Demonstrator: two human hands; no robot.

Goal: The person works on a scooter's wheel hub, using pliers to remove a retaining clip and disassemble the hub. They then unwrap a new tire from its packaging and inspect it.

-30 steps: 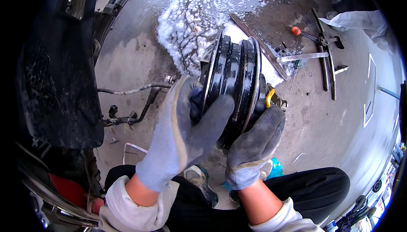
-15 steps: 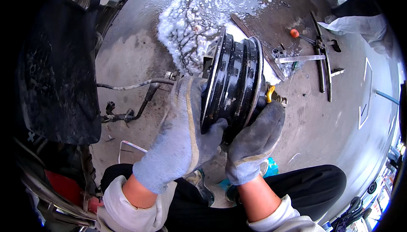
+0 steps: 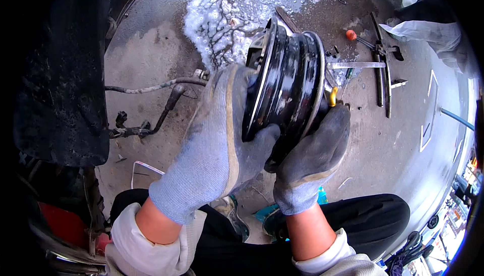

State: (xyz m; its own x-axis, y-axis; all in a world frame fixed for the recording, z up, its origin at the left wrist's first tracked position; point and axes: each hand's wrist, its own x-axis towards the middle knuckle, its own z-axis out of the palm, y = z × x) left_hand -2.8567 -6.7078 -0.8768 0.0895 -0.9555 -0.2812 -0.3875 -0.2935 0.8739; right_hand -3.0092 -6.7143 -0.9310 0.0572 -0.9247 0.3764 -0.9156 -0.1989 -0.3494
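Black wheel rim [image 3: 292, 74] at one o'clock, tilted — left hand [image 3: 219, 134] closed over its seven-o'clock edge, right hand [image 3: 312, 152] curled against its five-o'clock side. Rim in hand, not set down — what work remains cannot be told.

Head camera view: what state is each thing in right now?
Left hand: gloved, gripping the wheel rim.
Right hand: gloved, gripping the rim's right side.
Wheel rim: tireless, tilted, scuffed.
White foam: spread over the floor.
Orange-knobbed metal tool: lying down.
Plastic sheet: crumpled.
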